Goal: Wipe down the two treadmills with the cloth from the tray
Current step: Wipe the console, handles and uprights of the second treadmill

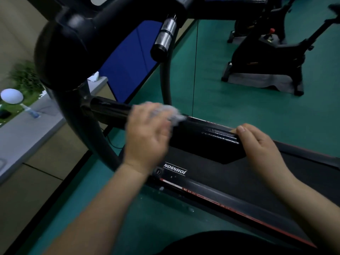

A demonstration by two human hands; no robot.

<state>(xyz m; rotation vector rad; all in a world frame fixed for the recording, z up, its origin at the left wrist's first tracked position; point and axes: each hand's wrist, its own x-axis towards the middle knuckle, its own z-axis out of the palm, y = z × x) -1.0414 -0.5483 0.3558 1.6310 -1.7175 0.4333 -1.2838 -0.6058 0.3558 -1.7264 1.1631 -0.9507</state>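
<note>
A black treadmill fills the view, with its belt deck (230, 179) running lower right and a black handrail (207, 140) crossing the middle. My left hand (147, 133) presses a crumpled white cloth (171, 113) onto the handrail where it meets the upright post. The cloth is blurred. My right hand (257, 142) grips the handrail's near end, thumb on top. Only one treadmill is in view, and no tray shows.
A silver pulse grip (165, 35) hangs from the console arm above. An exercise bike (266, 57) stands on a grey mat at the upper right on green flooring. A white ledge (24, 133) with a bottle and plants runs along the left. A blue panel (128, 59) leans behind the post.
</note>
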